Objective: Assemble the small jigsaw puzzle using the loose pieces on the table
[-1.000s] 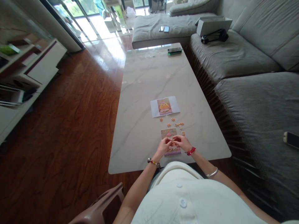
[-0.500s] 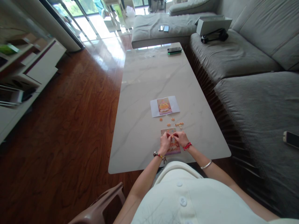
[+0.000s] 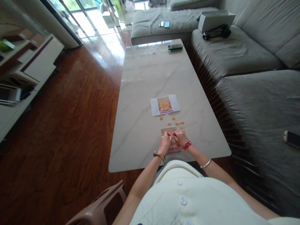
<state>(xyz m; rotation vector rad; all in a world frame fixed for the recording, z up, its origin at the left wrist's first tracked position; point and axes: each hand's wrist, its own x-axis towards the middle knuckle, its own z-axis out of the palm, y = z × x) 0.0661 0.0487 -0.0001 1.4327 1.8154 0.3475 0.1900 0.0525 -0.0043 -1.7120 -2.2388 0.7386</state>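
Observation:
A partly assembled jigsaw puzzle (image 3: 174, 148) lies near the front edge of the table, under both hands. My left hand (image 3: 165, 140) is closed over its left side, fingers bent and thumb towards the middle. My right hand (image 3: 180, 137) comes in from the right, its fingertips pinched and meeting the left ones. Between the fingertips shows a small orange puzzle piece (image 3: 172, 136), mostly hidden. Several loose puzzle pieces (image 3: 169, 123) lie beyond the puzzle, some bunched to the right. Past them rests a paper sheet (image 3: 153, 107) with a printed picture of a yellow figure.
The white marbled table (image 3: 140, 75) stretches away from me, with a dark phone-like device (image 3: 175, 47) at its far end. A grey sofa (image 3: 253, 100) runs along the right, bearing a white box (image 3: 215, 22). A plastic stool (image 3: 93, 209) stands at lower left.
The whole view has shifted slightly upward. My hands stay together over the puzzle, the right one turned a little, and another loose piece shows beside it.

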